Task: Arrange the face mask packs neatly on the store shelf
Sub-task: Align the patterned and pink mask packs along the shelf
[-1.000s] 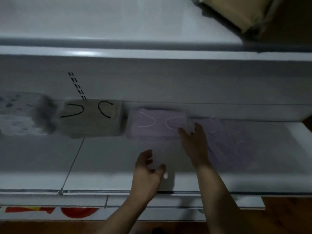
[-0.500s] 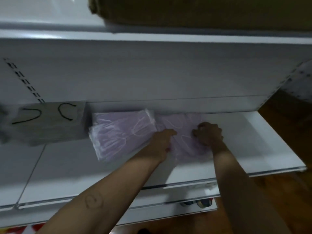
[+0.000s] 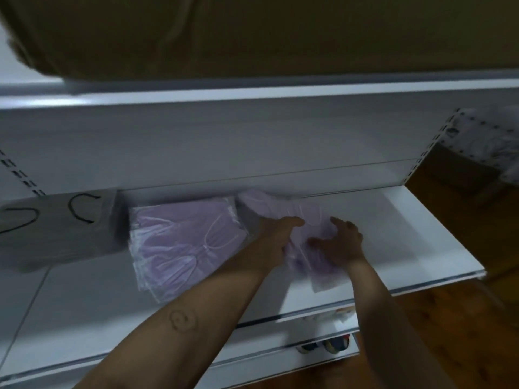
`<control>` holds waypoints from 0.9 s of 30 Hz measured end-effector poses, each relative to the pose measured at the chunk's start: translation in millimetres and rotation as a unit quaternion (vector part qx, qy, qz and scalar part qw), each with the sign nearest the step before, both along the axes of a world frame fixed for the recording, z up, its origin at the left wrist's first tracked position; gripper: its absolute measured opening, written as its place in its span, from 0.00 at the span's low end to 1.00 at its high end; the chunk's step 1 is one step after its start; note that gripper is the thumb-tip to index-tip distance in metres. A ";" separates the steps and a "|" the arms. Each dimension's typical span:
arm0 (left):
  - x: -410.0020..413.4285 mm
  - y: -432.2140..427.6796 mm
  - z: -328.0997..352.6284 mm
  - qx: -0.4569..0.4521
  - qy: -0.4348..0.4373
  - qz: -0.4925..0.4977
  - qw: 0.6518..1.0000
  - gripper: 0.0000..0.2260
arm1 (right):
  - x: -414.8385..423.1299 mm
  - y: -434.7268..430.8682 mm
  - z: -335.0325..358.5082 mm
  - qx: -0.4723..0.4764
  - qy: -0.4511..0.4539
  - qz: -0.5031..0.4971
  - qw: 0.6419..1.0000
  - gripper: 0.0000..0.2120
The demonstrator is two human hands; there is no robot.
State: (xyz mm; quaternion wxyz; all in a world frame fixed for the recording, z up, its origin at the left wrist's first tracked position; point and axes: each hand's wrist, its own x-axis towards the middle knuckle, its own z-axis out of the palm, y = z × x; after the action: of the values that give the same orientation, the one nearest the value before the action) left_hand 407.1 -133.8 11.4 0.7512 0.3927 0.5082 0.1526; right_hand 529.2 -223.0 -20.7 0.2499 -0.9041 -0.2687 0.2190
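Two stacks of lilac face mask packs lie on the white shelf. The left stack is fanned out and slightly askew. The right stack sits between my hands. My left hand lies against its left side with fingers stretched over the top. My right hand rests on its right part, fingers spread, thumb toward the left hand. The near end of that stack sticks out below my right wrist. A grey mask pack with black ear loops sits further left.
A brown cardboard box stands on the upper shelf overhead. The shelf's right end borders a wooden floor. Lower shelves hold small items. A slotted upright runs at the back right.
The view has swung right and closer. Both hands went from hovering at the shelf front to lying on the right lilac stack; my right hand's fingers have spread out.
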 end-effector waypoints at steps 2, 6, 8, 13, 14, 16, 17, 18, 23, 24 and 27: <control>4.8 2.2 -0.3 -0.039 0.004 -0.022 0.999 0.09 | 0.7 -4.2 -1.7 0.028 0.035 -0.007 0.999 0.41; 11.9 0.0 -11.7 -0.029 0.017 -0.020 0.999 0.07 | -6.0 -17.9 -3.1 0.098 0.058 -0.031 0.993 0.37; 17.5 -2.7 -21.9 0.021 0.020 0.006 1.000 0.11 | -8.3 -27.2 -3.5 0.165 0.085 -0.041 0.982 0.35; 16.9 -12.2 -24.2 0.157 0.006 -0.007 0.988 0.23 | -8.4 -40.2 -12.1 0.254 0.109 -0.125 0.953 0.46; 13.9 -12.2 -22.7 0.175 -0.011 -0.011 0.984 0.21 | -6.8 -40.4 -14.7 0.253 0.113 -0.142 0.950 0.50; 4.5 -6.8 -21.7 0.198 -0.054 -0.015 0.979 0.18 | -6.1 -40.3 -12.7 0.271 0.144 -0.137 0.942 0.54; -2.4 -4.7 -18.5 0.203 -0.079 -0.023 0.976 0.18 | -5.2 -41.0 -11.6 0.294 0.166 -0.119 0.934 0.55; -9.9 -2.9 -15.3 0.210 -0.104 -0.036 0.971 0.20 | -4.2 -41.6 -10.9 0.325 0.193 -0.097 0.920 0.52; -44.1 3.6 -4.3 0.263 -0.125 -0.082 0.953 0.24 | -11.8 -42.8 3.6 0.407 0.288 -0.019 0.866 0.34; -50.1 4.9 -3.7 0.282 -0.120 -0.090 0.948 0.21 | -13.7 -42.8 6.2 0.420 0.275 -0.022 0.864 0.31; -63.7 5.7 -0.9 0.310 -0.121 -0.109 0.937 0.21 | -22.9 -46.8 12.3 0.440 0.238 -0.052 0.864 0.25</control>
State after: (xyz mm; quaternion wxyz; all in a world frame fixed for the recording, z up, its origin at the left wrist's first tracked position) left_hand 343.4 -128.1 10.5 0.6599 0.6377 0.2950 0.2662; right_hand 506.3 -269.8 -8.4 0.6891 -0.6333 -0.2216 0.2736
